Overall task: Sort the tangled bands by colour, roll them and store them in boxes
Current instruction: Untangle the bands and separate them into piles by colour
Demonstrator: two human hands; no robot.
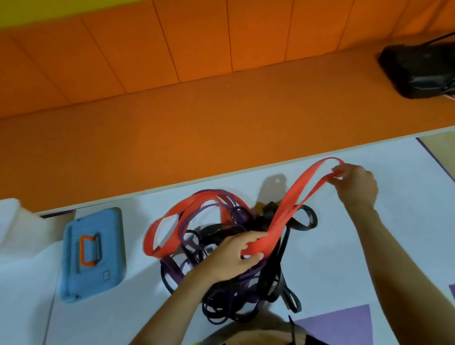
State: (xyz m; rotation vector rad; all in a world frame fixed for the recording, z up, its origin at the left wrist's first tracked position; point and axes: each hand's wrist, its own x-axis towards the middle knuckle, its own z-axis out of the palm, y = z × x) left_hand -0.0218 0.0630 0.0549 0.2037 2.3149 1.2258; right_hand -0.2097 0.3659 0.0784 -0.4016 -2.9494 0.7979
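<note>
Your left hand (234,256) sits at the centre of the pile (232,291). Its fingers and thumb are curled round the red band (292,196) where that band leaves the tangle.

Your right hand (358,184) is raised at 2 o'clock from the pile. It pinches the far loop end of the same red band between thumb and fingertips. The band runs taut and doubled between your two hands, lifted off the surface (394,239).

A second red loop lies at 10 o'clock on the pile, partly on the white surface. The purple bands (174,272) and black bands (275,273) are knotted together beneath your left hand. One black loop sticks out at 3 o'clock and others at 5 o'clock.

The blue box (72,270) lies flat at 9 o'clock, shut, with an orange handle (87,248) on its lid. It is near the pile but not touching it.

The far edge of the surface runs close behind the pile, from 9 o'clock up to 1 o'clock, and your right hand is just inside it. White surface shows between the pile and the right edge at 3 o'clock, where a dark border strip marks the limit. At 6 o'clock the pile lies close to your body.

A black bag (427,69) rests on orange padding at 1 o'clock, well apart from the surface.
</note>
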